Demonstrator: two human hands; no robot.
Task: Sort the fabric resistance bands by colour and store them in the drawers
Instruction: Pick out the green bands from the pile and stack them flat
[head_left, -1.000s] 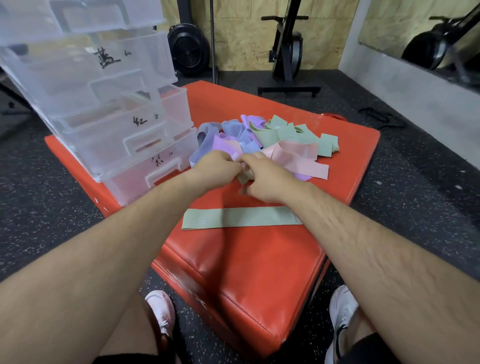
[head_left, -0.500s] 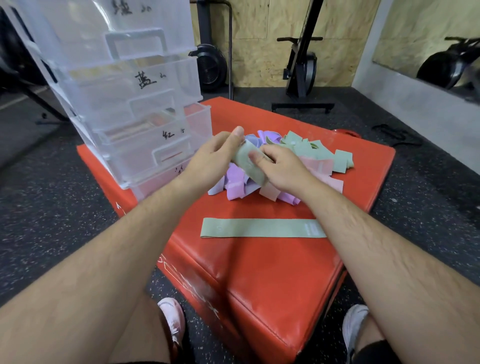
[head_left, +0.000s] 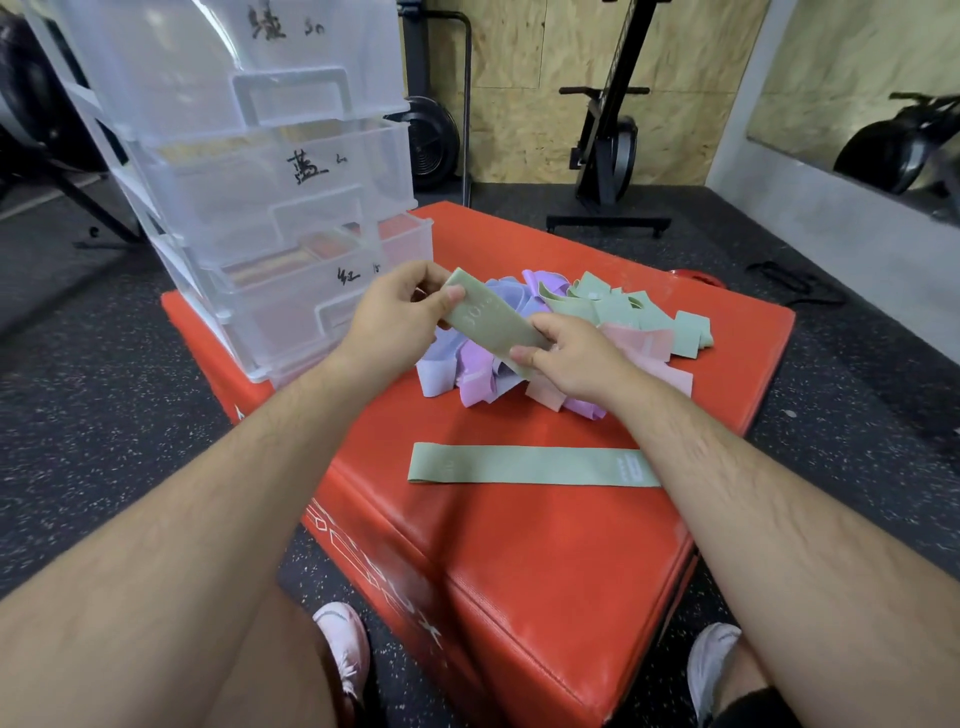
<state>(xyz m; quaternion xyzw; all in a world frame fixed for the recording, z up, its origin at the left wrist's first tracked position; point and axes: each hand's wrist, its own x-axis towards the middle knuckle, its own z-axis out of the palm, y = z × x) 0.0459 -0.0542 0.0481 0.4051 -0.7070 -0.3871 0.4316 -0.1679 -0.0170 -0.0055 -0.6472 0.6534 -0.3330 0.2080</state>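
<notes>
A green fabric band (head_left: 491, 319) is held above the pile, stretched flat between my left hand (head_left: 400, 312) at its upper end and my right hand (head_left: 574, 356) at its lower end. Under it lies a mixed pile of bands (head_left: 618, 325) in green, pink, purple and blue-lilac. Another green band (head_left: 530, 465) lies flat by itself on the near part of the red padded box (head_left: 545, 571). A clear plastic drawer unit (head_left: 249, 171) with handwritten labels stands at the left; its lower drawers sit slightly pulled out.
The red box stands on dark speckled gym flooring (head_left: 130, 467). Exercise machines (head_left: 605, 156) stand against the wooden back wall, and a mirror wall runs along the right. My two shoes (head_left: 343, 649) rest on the floor by the box's near corner.
Both hands have lifted a green band out of the pile and pulled it flat between them. The camera view has tilted upward, showing more of the drawer unit.
</notes>
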